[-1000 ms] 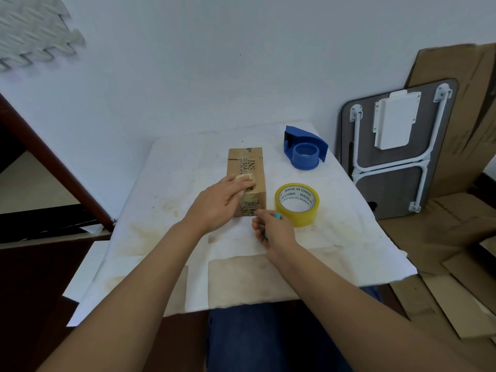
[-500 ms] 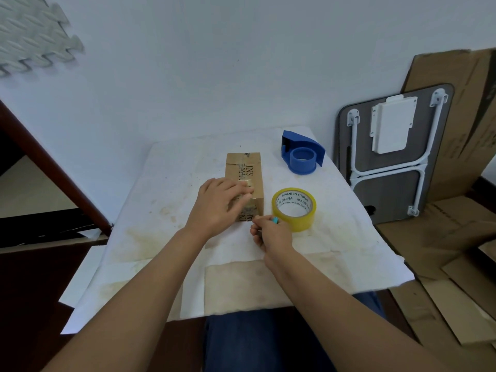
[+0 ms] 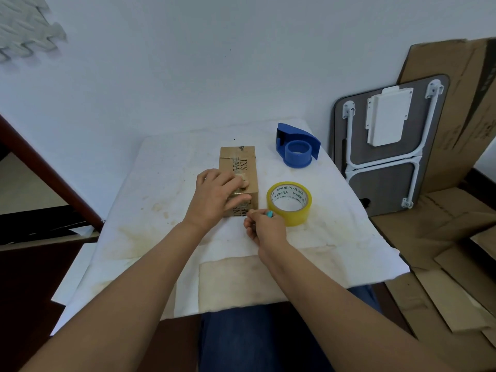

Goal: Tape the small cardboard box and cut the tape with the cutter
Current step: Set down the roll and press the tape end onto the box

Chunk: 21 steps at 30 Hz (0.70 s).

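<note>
Left hand [image 3: 217, 196] lies flat, fingers spread, pressing the box [image 3: 239, 167]. Right hand [image 3: 264, 226] at 6 o'clock of the box, closed around the cutter [image 3: 269, 214]. Tape roll [image 3: 289, 204] at 3 o'clock.

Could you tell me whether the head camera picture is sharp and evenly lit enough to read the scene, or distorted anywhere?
Head view: soft, even light with only faint shadows; the print on the tape roll is readable; some glare on the tape along the cardboard box; wide-angle bending at the edges stretches both forearms; the foam mat top left is blurred.
</note>
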### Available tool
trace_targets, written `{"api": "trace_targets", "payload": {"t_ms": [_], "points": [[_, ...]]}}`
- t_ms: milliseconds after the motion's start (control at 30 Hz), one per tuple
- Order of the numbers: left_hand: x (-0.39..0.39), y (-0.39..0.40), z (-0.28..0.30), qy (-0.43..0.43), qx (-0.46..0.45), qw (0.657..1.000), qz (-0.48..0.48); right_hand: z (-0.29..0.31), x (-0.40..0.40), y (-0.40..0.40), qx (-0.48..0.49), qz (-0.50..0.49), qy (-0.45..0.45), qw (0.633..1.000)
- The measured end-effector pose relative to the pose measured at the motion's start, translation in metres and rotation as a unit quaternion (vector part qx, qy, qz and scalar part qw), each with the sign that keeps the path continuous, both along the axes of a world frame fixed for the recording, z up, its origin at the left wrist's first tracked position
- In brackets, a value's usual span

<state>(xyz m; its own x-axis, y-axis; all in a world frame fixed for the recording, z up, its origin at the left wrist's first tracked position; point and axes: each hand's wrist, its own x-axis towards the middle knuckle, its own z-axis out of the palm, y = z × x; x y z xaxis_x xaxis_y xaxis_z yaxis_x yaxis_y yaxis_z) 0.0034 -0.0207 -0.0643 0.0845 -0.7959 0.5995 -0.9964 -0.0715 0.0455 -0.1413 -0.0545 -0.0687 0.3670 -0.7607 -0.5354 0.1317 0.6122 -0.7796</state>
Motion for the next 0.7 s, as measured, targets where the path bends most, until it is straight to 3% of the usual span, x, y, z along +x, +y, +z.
{"api": "trace_targets", "payload": {"t_ms": [600, 700], "points": [[0.005, -0.001, -0.004, -0.059, 0.036, 0.998, -0.004, 0.004, -0.018, 0.001, -0.010, 0.014, -0.029, 0.999], [0.004, 0.000, -0.005, -0.059, 0.039, 0.997, -0.002, 0.009, -0.028, 0.000, -0.071, 0.032, -0.006, 0.997]]}}
